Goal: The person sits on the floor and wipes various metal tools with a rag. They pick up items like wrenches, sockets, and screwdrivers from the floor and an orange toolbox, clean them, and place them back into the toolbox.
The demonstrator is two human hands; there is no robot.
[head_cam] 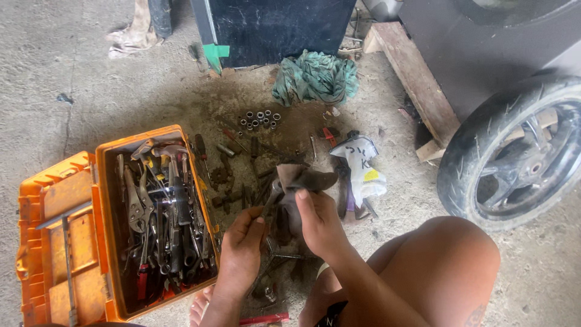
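**On the concrete floor: two hands, one tool, one rag**

On the floor beside the orange toolbox, the left hand is clenched around the handle end of a slim dark tool. The right hand pinches a dirty brown rag wrapped over the tool's upper end. Tool's long axis runs diagonal, low-left to upper-right, tip hidden by the rag. Below the hands, loose oily tools and small sockets lie scattered. A green cloth sits further up, a motorcycle wheel at the right edge. Rough grey workshop floor, stained dark.
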